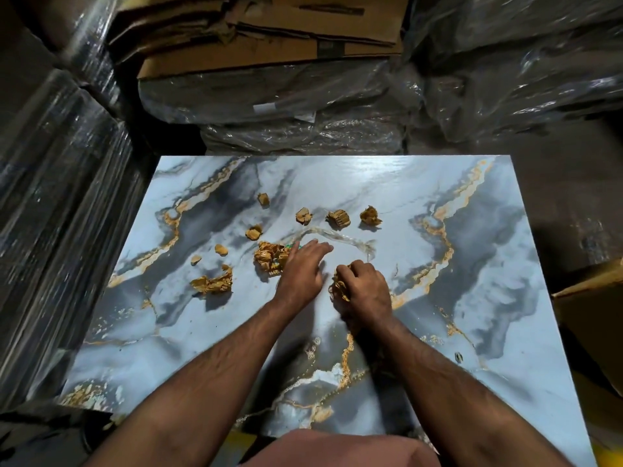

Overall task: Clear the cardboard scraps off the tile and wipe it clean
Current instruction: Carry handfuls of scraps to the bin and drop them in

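Head view: glossy marbled tile [387, 183], crumpled brown cardboard scraps [211, 283] scattered mid-tile; left hand [303, 269] flat, fingers straight, right hand [362, 291] gripping a scrap.

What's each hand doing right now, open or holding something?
Left hand: open, fingers stretched flat beside the crumpled brown cardboard scrap pile on the blue-grey marbled tile.
Right hand: closed, gripping a wad of brown cardboard scraps.

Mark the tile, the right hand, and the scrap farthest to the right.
tile [421, 183], head view, bare far surface.
right hand [365, 291], head view, back of hand.
rightmost scrap [370, 216], head view, crumpled middle.
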